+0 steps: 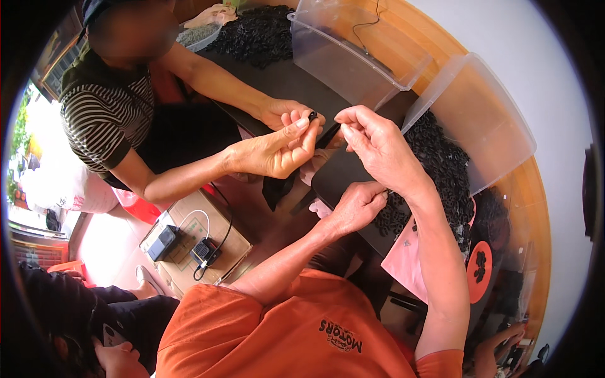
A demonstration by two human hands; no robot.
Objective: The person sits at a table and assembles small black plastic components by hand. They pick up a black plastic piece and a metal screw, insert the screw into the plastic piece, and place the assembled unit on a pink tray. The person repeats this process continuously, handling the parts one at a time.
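My right hand (384, 148) is raised over the dark tabletop, thumb and forefinger drawn together in a pinch. Whatever lies between those fingertips is too small to make out. Lower down, my left hand (358, 209) is closed, its fingers curled at the near side of a heap of small black parts (441, 157); its contents are hidden. Across from me, a co-worker in a striped top pinches a small black piece (312, 116) between both hands (277, 151). Those fingers are close to my right hand but apart from it.
Two clear plastic bins (476, 120) lean tilted over the table. Another black heap (258, 34) lies at the back. A pink sheet (406, 264) and a round red tray (478, 286) are at right. Small devices (203, 252) sit on a cardboard box (183, 277) at left.
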